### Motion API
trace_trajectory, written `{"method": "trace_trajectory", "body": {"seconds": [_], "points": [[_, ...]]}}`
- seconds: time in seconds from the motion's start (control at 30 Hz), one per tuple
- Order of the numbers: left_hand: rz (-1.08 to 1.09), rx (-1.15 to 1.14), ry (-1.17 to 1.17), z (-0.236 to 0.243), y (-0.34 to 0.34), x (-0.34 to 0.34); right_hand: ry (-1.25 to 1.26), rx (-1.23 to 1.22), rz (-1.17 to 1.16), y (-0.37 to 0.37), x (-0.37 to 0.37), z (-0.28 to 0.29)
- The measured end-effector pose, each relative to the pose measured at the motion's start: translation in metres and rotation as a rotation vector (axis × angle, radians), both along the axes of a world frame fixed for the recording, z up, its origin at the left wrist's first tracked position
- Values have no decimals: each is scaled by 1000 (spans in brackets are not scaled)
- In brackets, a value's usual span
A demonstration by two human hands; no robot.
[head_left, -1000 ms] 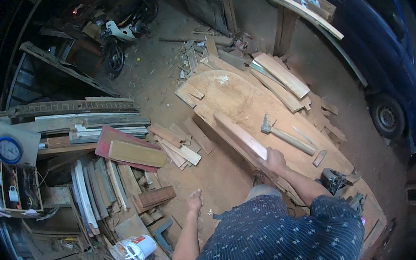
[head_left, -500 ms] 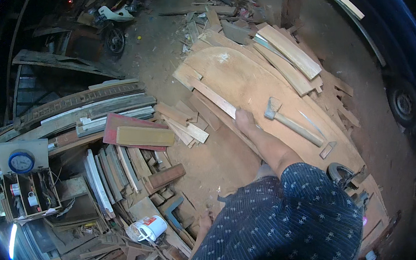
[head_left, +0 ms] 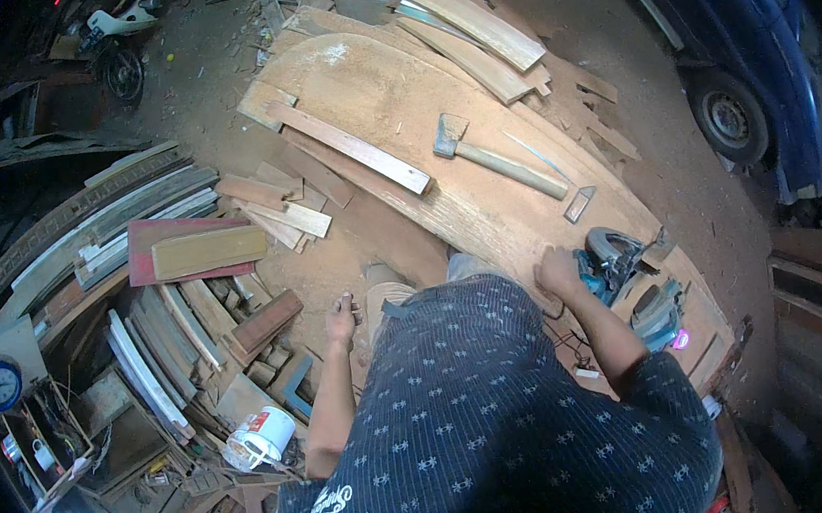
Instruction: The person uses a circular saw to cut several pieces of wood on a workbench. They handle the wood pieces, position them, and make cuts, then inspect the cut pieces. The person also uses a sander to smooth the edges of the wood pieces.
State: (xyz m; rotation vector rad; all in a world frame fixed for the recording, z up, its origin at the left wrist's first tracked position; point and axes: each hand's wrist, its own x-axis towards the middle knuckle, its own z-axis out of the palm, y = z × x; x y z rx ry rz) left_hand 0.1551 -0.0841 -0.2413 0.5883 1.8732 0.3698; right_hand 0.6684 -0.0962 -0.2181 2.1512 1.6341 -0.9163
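Note:
My left hand (head_left: 342, 317) hangs beside my leg over the floor, loosely open and empty. My right hand (head_left: 557, 272) is curled at the bench's near edge, beside a teal power saw (head_left: 612, 262); whatever it may hold is hidden. A wood strip (head_left: 351, 144) lies along the edge of the dusty workbench (head_left: 374, 82). A wooden-handled mallet or hammer (head_left: 511, 166), a thin rod (head_left: 534, 151) and a small metal-edged tool (head_left: 579, 204) lie on the bench. A second teal power tool (head_left: 654, 317) sits behind my right wrist.
Stacked boards (head_left: 150, 212) and a white bucket (head_left: 260, 437) are at my left, with a clock (head_left: 0, 385) at far left. More planks (head_left: 473, 28) lie on the bench's far part. A blue vehicle (head_left: 761, 84) stands right, a motorbike (head_left: 119, 47) back left.
The strip my right hand held now lies free on the bench. That hand has moved back toward me, beside the saw. The view has shifted, showing more of my body.

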Motion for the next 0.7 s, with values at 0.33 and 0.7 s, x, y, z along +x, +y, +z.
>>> {"method": "trace_trajectory", "body": {"seconds": [0.33,0.7], "points": [[-112,-2,-52,-30,42,-33,-289,-507,41,5,54,-77],[-595,407,-212,-29,153,9,-294,264,-626,-39,65,136]]}}
